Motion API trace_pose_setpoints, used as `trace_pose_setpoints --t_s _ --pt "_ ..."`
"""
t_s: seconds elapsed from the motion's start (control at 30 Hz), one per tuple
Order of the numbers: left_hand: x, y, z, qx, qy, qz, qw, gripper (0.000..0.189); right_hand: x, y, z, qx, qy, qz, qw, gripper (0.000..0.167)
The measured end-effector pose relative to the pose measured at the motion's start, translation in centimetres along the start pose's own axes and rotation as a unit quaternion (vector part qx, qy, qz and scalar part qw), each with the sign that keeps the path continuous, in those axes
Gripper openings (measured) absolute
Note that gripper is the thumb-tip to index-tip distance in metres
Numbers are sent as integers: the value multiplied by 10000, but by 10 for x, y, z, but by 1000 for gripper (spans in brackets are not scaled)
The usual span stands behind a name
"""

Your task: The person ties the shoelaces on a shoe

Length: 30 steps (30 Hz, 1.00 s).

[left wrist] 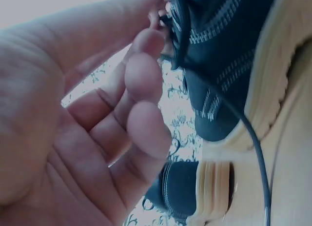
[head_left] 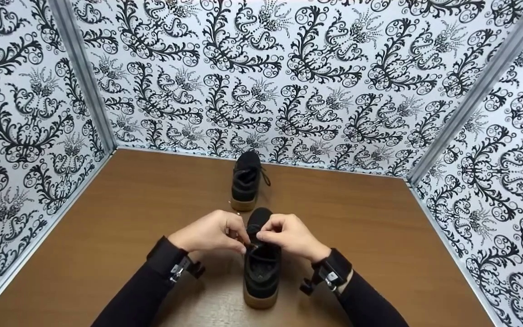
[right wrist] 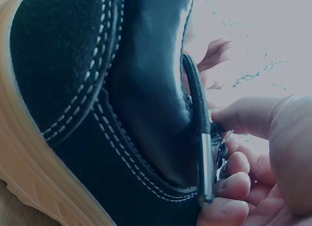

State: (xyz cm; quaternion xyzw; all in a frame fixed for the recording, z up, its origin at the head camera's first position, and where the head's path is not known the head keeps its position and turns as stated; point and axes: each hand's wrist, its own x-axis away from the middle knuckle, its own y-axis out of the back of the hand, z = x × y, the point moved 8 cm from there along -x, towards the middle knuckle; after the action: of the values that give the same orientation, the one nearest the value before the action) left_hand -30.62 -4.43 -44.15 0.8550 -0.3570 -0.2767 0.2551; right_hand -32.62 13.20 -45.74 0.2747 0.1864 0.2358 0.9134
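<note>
A black shoe [head_left: 261, 288] with a tan sole and white stitching stands on the table, its heel toward me. My left hand [head_left: 214, 231] is at the left side of its lacing, thumb and forefinger pinching the lace there, though the tips are partly hidden. A length of black shoelace [left wrist: 248, 126] hangs down beside the shoe in the left wrist view. From the right, my right hand [head_left: 293, 236] pinches the lacing with thumb and fingers. A lace end with a shiny metal tip [right wrist: 205, 167] lies across the shoe's opening, close to the right fingertips.
Another black shoe [head_left: 243, 195] with the same tan sole stands farther back on the brown table [head_left: 152, 195], its laces trailing to the right. Patterned black-and-white walls [head_left: 261, 91] enclose the back and both sides.
</note>
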Motion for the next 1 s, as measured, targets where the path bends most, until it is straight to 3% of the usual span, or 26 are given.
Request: trace_pose_setpoints --t_s 0.3,0.53,0.8,1.0 --pt "0 -5 5 -770 265 26 9967 19 1 0 3 -2 21 -2 10000 9" --pt "-2 -8 -1 -431 156 103 9989 12 1 1 3 21 7 -28 10000 8" --pt "-4 -14 0 140 418 241 9987 9 1 1 0 -1 -24 -46 10000 10" --pt "-2 -8 3 -4 389 89 9992 12 0 0 0 -22 36 -8 10000 9"
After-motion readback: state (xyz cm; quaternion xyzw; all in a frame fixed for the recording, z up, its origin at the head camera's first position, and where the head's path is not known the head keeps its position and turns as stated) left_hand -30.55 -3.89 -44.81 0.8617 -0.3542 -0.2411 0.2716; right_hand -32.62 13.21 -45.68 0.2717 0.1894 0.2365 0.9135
